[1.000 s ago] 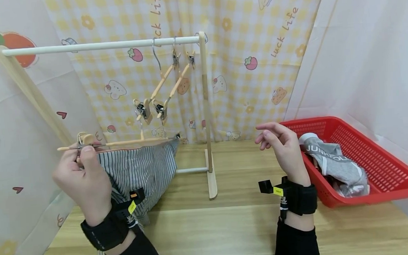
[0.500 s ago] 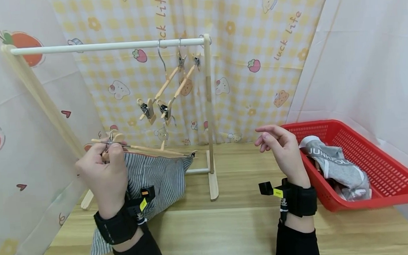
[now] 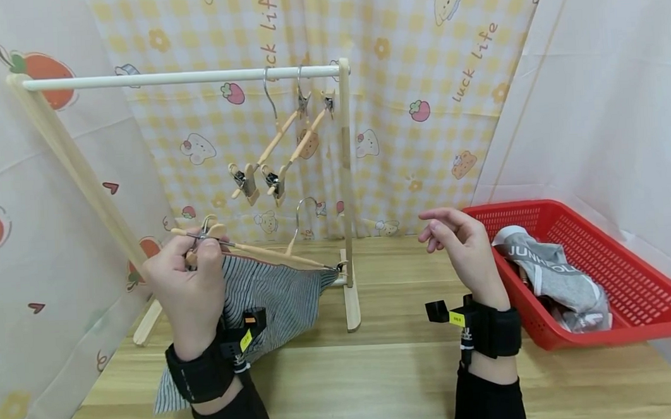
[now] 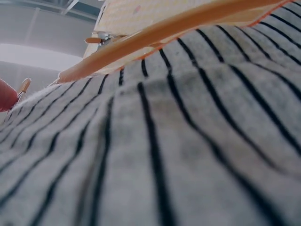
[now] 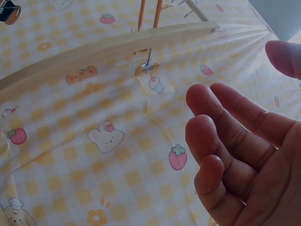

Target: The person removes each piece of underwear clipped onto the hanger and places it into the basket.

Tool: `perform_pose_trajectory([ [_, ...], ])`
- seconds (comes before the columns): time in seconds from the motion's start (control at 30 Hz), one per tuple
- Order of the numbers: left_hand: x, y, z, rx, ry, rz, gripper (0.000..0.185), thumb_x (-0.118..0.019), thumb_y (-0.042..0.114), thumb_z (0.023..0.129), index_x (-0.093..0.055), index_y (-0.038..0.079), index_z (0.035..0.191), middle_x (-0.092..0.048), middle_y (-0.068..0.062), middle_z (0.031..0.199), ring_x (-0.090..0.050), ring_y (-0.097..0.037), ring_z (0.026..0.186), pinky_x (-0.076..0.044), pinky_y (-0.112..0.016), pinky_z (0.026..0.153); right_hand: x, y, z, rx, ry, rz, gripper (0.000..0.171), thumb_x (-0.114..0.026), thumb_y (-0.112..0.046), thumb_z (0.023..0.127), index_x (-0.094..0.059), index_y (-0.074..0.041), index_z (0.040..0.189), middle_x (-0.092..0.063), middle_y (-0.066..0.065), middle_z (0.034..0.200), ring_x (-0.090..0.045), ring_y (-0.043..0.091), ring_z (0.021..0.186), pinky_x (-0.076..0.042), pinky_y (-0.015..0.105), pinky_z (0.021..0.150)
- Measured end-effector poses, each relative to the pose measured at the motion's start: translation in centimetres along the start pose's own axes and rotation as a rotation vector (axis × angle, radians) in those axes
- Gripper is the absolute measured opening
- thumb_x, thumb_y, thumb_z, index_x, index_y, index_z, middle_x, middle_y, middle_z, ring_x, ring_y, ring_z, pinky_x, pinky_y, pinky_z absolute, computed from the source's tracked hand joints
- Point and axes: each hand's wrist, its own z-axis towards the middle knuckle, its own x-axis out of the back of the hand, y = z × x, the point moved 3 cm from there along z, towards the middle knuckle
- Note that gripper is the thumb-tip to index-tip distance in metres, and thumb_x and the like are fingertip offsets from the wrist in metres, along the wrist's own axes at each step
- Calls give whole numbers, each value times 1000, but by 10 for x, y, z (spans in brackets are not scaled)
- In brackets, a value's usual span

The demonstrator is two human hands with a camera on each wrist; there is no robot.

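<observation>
My left hand (image 3: 188,280) grips the clip end of a wooden clip hanger (image 3: 269,253) in front of the rack. From that hanger hangs a striped grey-and-black cloth garment (image 3: 277,301), its red-edged top running along the bar and its far corner caught in the right clip. The hanger slants down to the right, with its metal hook pointing up. Striped fabric (image 4: 155,141) fills most of the left wrist view. My right hand (image 3: 457,247) hovers left of the basket with loosely bent fingers and nothing in it; its fingertips (image 5: 201,129) show in the right wrist view.
A wooden rack with a white rail (image 3: 180,78) stands on the wooden table (image 3: 379,384). Two bare clip hangers (image 3: 277,140) hang near its right post (image 3: 347,171). At right, a red basket (image 3: 540,208) holds a grey garment (image 3: 555,274) and other items.
My left hand has moved right with the hanger and striped garment, and the hanger's right end has dipped. Its hook has come into sight. The right hand stays nearly still.
</observation>
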Motion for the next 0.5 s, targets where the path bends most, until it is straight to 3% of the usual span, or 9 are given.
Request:
perform_pose_trajectory([
  [0.07, -1, 2, 0, 1, -3, -17, 35, -53, 21, 80, -54, -2, 53, -62, 20, 63, -46, -1, 48, -36, -17, 53, 0, 0, 0, 3, 0, 0, 20, -52, -8, 102, -67, 3, 111, -67, 14, 79, -60, 19, 61, -53, 26, 63],
  [0.23, -4, 6, -2, 0, -18, -60, 34, -51, 18, 80, -48, -1, 52, -64, 18, 65, -52, 0, 53, -43, -20, 64, 0, 0, 0, 7, 2, 3, 20, -52, -8, 102, -67, 3, 110, -67, 14, 79, -60, 22, 61, -53, 26, 63],
  [0.37, -7, 6, -2, -18, -54, -96, 35, -51, 16, 81, -44, 0, 52, -57, 12, 56, -45, -1, 46, -38, -20, 54, 0, 0, 0, 9, 0, 4, 20, -52, -7, 102, -67, 3, 110, -67, 15, 79, -59, 21, 61, -53, 26, 63],
  [0.5, -10, 6, -2, -32, -80, -87, 34, -52, 17, 82, -45, 3, 51, -52, 8, 52, -32, -3, 41, -24, -18, 43, 0, 0, 0, 15, -2, -1, 20, -52, -7, 102, -67, 3, 110, -67, 15, 79, -59, 21, 61, -53, 25, 63],
])
